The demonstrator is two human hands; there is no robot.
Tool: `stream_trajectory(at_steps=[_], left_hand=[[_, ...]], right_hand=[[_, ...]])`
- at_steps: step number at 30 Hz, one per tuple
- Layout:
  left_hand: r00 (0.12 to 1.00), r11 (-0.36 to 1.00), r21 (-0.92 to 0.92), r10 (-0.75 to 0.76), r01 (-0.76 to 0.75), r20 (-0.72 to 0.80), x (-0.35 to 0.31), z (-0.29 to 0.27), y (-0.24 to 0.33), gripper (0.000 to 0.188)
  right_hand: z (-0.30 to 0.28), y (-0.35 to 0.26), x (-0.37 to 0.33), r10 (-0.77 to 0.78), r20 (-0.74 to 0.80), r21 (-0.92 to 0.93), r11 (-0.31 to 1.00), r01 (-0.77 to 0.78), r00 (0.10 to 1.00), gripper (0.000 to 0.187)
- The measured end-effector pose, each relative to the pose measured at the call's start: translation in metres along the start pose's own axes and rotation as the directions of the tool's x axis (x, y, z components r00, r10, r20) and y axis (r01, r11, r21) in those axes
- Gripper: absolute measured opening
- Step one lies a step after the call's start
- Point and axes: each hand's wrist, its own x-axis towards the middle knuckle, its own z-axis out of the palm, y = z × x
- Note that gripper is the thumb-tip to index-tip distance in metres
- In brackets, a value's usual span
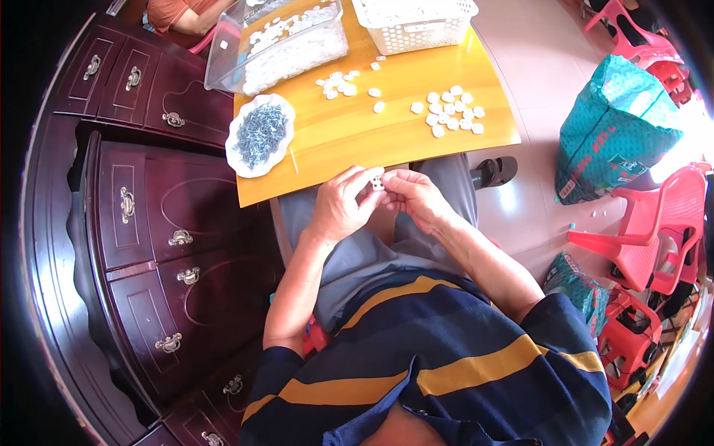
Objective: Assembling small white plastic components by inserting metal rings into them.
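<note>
Just past the near edge of the table, above my lap, my left hand (346, 202) pinches a small white plastic piece (378, 183) with dark spots on its face. My right hand (416, 199) closes its thumb and fingers on the same piece from the other side. To the left on the table, a white scalloped dish (285, 147) holds a heap of small dark metal screws (260, 134). Similar small white pieces lie in a cluster (452, 111) at the right and a looser group (339, 84) farther back.
A clear plastic bin (217, 63) of white parts and a white perforated basket (416, 37) stand on the yellow wooden table (335, 141). Dark drawers (186, 245) rise at left. At right are a teal bag (606, 137) and pink chairs (632, 238). Another person's arm (190, 18) shows far left.
</note>
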Motion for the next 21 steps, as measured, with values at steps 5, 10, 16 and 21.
stream_trajectory(at_steps=[5, 10, 16, 21], left_hand=[[0.999, 0.997, -0.073, -0.009, 0.007, -0.030, 0.0007, 0.0044, -0.0010, 0.033], [0.996, 0.982, -0.169, -0.086, 0.083, -0.007, 0.0019, 0.0033, 0.0007, 0.033], [0.998, 0.983, -0.170, -0.065, 0.064, 0.002, 0.0050, 0.0011, 0.0017, 0.030], [0.999, 0.987, -0.155, -0.050, 0.050, 0.008, 0.0062, -0.0016, 0.0022, 0.029]], right_hand=[[-0.0011, 0.0015, 0.0011, -0.017, 0.005, 0.004, 1.000, 0.017, 1.000, 0.015], [0.0000, 0.0005, 0.0006, -0.043, -0.014, -0.019, 0.999, 0.043, 0.999, 0.014], [0.0001, 0.0002, -0.0010, -0.074, -0.016, -0.054, 0.996, 0.073, 0.997, 0.013], [0.0081, -0.0015, -0.0046, -0.102, -0.044, -0.061, 0.993, 0.099, 0.994, 0.014]])
